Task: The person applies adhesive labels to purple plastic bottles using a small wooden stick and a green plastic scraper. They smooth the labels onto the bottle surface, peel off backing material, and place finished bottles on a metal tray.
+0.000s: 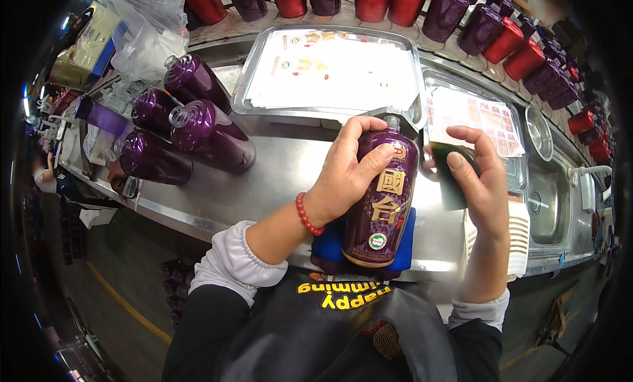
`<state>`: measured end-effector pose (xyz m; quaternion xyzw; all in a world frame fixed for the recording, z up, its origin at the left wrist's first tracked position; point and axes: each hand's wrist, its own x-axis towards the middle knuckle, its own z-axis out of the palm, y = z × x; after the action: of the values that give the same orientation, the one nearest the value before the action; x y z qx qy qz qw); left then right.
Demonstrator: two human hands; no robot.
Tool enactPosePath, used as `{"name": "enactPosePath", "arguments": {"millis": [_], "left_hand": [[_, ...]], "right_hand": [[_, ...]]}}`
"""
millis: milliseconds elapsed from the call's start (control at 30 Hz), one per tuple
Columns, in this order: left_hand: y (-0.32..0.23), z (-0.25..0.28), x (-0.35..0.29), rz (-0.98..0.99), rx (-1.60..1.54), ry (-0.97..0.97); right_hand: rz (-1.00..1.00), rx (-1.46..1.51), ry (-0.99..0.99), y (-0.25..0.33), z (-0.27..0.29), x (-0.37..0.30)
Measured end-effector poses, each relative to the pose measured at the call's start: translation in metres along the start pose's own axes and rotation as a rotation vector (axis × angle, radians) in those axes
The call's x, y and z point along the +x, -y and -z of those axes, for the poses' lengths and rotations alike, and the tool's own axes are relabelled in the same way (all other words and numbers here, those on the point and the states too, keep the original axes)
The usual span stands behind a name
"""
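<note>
My left hand (343,174) is closed around the upper part of a glossy purple glass bottle (366,234) with gold lettering and a small round green-and-white sticker near its base. The bottle lies tilted, neck away from me, on a folded blue cloth (407,247) at the bench's near edge. A red bead bracelet circles my left wrist. To the right of the bottle, apart from it, my right hand (486,187) pinches a thin, dark green flat piece (452,187) between thumb and fingers. Its exact kind is unclear.
A metal tray (242,105) of printed sheets lies beyond the bottle, with a second tray (521,177) to its right. Several purple bottles (214,135) stand at left. Right are a sink (552,217) and white stacked cloths (517,237). Red and purple bottles (445,13) line the far side.
</note>
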<state>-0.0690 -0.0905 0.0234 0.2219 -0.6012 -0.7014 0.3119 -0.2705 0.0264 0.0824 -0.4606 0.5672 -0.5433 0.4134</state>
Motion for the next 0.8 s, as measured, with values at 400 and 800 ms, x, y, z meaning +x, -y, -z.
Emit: {"name": "enactPosePath", "arguments": {"millis": [400, 800], "left_hand": [[-0.003, 0.000, -0.001, -0.001, -0.074, 0.026], [-0.009, 0.015, 0.007, -0.143, 0.151, 0.043]], "right_hand": [[-0.030, -0.163, 0.136, -0.003, 0.007, 0.025], [0.042, -0.186, 0.195, 0.004, 0.002, 0.047]]}}
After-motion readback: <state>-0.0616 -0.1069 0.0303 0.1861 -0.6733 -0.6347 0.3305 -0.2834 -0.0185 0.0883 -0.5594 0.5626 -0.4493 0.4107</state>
